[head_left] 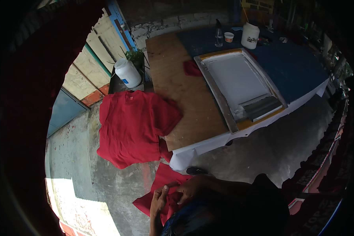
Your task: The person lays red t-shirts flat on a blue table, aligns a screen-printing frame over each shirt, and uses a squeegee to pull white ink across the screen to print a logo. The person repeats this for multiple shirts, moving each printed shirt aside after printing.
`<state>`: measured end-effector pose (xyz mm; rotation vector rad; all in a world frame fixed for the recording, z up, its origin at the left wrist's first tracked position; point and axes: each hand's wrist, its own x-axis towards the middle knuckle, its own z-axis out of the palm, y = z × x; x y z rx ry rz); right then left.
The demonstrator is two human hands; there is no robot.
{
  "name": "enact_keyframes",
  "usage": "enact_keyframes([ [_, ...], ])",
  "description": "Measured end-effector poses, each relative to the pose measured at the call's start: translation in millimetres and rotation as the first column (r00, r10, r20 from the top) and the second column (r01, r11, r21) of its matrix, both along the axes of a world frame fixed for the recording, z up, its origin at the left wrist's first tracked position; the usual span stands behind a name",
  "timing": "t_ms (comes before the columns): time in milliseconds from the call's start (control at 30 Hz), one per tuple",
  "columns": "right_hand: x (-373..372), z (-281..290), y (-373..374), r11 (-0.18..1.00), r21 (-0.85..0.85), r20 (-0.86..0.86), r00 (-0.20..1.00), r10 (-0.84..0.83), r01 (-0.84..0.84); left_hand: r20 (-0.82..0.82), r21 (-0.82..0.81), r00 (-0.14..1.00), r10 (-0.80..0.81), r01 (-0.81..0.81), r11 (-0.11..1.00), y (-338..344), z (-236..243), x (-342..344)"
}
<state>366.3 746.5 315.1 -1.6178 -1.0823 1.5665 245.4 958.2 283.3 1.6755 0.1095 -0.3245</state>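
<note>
My left hand (158,201) and my right hand (188,189) both grip a red cloth (161,183) held low in front of my body. A larger red shirt (131,126) lies spread out beyond it, draped partly over the corner of the wooden board (185,94) on the table. A screen-printing frame (220,94) with a white mesh lies on the table, and a grey squeegee (263,107) rests inside it at its near end. A small red cloth scrap (192,68) sits beside the frame.
A white plastic jug (127,72) stands left of the table beside a small plant (135,55). A white tub (249,35), a cup (229,37) and a clear bottle (218,36) stand at the far end of the blue table top (295,67). Concrete floor (78,157) surrounds it.
</note>
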Motion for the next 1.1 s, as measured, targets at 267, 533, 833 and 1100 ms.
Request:
enact_keyframes([
  [267,-48,39,-139,0.938,-0.038,-0.211,0.915,-0.343,0.343,-0.085,-0.200,0.914,-0.397,0.375,0.905,-67,-50,21],
  [533,-101,64,-304,0.665,0.366,-0.062,0.730,-0.681,0.651,0.016,0.383,0.443,-0.896,0.826,0.415,-162,8,84],
  [833,-147,80,-548,0.388,0.347,0.018,0.407,-0.913,0.854,0.214,0.440,0.382,-0.899,0.784,0.438,-423,10,108],
  [1100,-175,125,-707,0.191,0.442,0.203,0.109,-0.973,0.877,0.127,0.358,0.059,-0.990,0.928,0.101,-567,81,124],
])
